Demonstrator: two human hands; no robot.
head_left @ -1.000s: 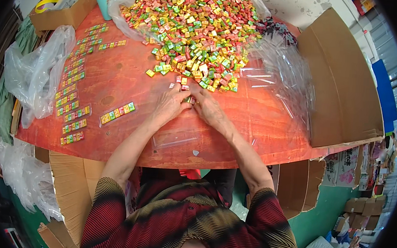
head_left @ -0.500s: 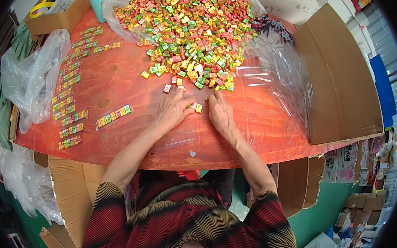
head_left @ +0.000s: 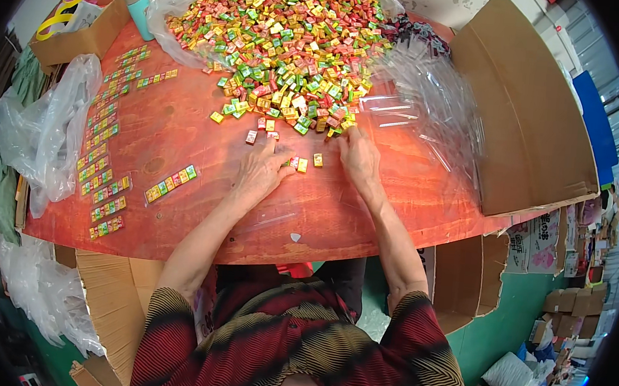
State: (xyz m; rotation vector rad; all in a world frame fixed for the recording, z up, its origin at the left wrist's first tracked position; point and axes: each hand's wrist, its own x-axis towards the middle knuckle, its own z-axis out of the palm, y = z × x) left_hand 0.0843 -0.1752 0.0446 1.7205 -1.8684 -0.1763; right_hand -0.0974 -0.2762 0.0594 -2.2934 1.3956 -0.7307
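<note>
Apparently, the right hand [head_left: 360, 161], half-curled, is picking at the far pile [head_left: 283, 55], likely needing a pinch next; the left hand [head_left: 256, 169], fingers [head_left: 268, 151] spread, is resting beside boxes [head_left: 303, 165] (holds unclear).

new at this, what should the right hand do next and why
Perhaps the right hand should draw a block from the pile toward the few blocks by the left hand: it is at the pile's near edge, fingers beside loose blocks.

Block heap [head_left: 284, 48] on table [head_left: 207, 121], plastic strips [head_left: 438, 105] right of heap, block rows [head_left: 107, 228] and bottle [head_left: 139, 14] left
</note>
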